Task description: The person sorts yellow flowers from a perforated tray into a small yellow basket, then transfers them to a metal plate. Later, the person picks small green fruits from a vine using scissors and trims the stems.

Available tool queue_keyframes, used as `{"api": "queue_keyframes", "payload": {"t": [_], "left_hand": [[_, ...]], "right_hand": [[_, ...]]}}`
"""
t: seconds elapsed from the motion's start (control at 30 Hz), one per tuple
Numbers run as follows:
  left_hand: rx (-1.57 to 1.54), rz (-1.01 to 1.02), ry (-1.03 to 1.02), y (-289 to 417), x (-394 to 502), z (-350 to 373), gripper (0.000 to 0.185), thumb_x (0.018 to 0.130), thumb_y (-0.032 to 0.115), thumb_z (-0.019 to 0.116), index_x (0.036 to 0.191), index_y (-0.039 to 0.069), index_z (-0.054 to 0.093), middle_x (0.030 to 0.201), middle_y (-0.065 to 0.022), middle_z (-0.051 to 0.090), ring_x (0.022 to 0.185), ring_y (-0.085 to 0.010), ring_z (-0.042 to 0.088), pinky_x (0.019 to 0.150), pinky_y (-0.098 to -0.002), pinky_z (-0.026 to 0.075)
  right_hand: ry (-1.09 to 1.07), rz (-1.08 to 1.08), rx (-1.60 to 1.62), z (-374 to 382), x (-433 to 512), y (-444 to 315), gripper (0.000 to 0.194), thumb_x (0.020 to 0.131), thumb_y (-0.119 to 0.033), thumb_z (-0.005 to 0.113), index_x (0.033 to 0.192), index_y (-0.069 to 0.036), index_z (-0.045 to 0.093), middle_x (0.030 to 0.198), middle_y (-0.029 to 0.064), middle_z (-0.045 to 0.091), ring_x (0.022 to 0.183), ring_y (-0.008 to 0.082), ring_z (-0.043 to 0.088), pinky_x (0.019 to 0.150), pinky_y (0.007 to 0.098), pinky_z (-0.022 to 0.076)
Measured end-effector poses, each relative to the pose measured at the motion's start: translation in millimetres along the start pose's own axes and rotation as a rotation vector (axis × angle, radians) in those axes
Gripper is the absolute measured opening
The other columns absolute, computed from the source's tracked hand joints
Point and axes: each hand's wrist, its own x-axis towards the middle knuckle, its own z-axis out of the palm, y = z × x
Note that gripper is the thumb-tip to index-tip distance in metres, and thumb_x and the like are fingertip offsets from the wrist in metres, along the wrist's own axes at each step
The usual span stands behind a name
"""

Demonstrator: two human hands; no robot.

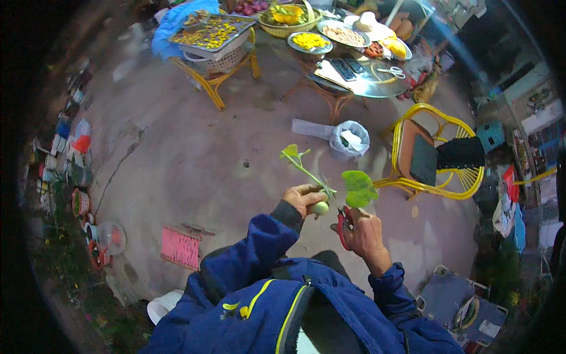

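My left hand (305,199) pinches a green vine stem (305,169) in front of my body. Small leaves (290,151) top its far end, and a small round pale green fruit (320,208) hangs by my fingertips. My right hand (366,234) grips red-handled snips (342,229) a little to the right and nearer to me. Their blades point up towards the stem; whether they touch it is too small to tell. One broad green leaf (359,189) stands just beyond the snips, and what it joins to is unclear.
A lined waste bin (349,140) stands ahead, with a yellow-framed rattan chair (460,188) to the right. Beyond, a round glass table (380,90) bears plates, phones and white-handled scissors (395,72). A tray of yellow pieces (212,33) is at upper left; a pink-strapped stool (180,247) stands lower left.
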Motion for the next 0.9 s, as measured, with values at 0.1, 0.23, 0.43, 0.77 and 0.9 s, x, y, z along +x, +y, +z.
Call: {"api": "queue_keyframes", "payload": {"t": [0.1, 0.23, 0.43, 0.77, 0.9], "left_hand": [[0.073, -0.135, 0.034, 10.8, 39.0, 9.6, 0.032, 0.084, 0.003, 0.073, 0.113, -0.002, 0.061, 0.095, -0.0148, 0.07, 0.073, -0.027, 0.071, 0.051, -0.0372, 0.057], [0.002, -0.182, 0.029, 4.0, 93.8, 17.3, 0.03, 0.084, 0.004, 0.073, 0.111, 0.0, 0.06, 0.093, -0.0137, 0.071, 0.071, -0.0274, 0.071, 0.049, -0.039, 0.056], [0.547, 0.309, -0.291, -22.4, 199.7, -4.2, 0.028, 0.087, 0.001, 0.065, 0.114, -0.004, 0.059, 0.105, -0.0174, 0.066, 0.09, -0.0292, 0.069, 0.071, -0.0432, 0.06], [-0.344, -0.092, 0.234, 9.3, 290.6, 40.7, 0.027, 0.088, 0.001, 0.056, 0.115, -0.002, 0.06, 0.105, -0.0161, 0.066, 0.089, -0.0307, 0.067, 0.073, -0.0442, 0.06], [-0.038, 0.17, 0.185, 63.1, 321.0, 57.5, 0.026, 0.088, -0.002, 0.057, 0.113, -0.003, 0.06, 0.102, -0.0148, 0.065, 0.079, -0.028, 0.067, 0.069, -0.0435, 0.059]], "right_hand": [[0.083, 0.045, 0.022, 1.8, 17.5, 13.7, 0.041, 0.075, -0.034, 0.079, 0.092, -0.002, 0.06, 0.077, 0.0169, 0.065, 0.071, 0.0388, 0.064, 0.062, 0.0443, 0.0489], [0.033, 0.147, 0.056, -0.7, 45.4, 49.3, 0.039, 0.079, -0.037, 0.073, 0.092, -0.002, 0.062, 0.079, 0.0188, 0.065, 0.072, 0.0402, 0.064, 0.062, 0.0463, 0.0487], [0.039, 0.063, 0.079, 3.5, 96.2, 128.7, 0.033, 0.083, -0.035, 0.067, 0.094, -0.003, 0.064, 0.081, 0.02, 0.065, 0.072, 0.041, 0.064, 0.06, 0.0479, 0.049], [-0.083, 0.049, 0.084, -26.1, 181.3, 240.8, 0.032, 0.079, -0.036, 0.068, 0.083, -0.004, 0.065, 0.078, 0.0204, 0.065, 0.068, 0.0395, 0.064, 0.06, 0.0487, 0.0506], [-0.044, 0.214, 0.027, -44.1, 205.4, 279.2, 0.035, 0.077, -0.038, 0.068, 0.077, -0.003, 0.063, 0.076, 0.0203, 0.064, 0.072, 0.0402, 0.064, 0.062, 0.0486, 0.0499]]}}
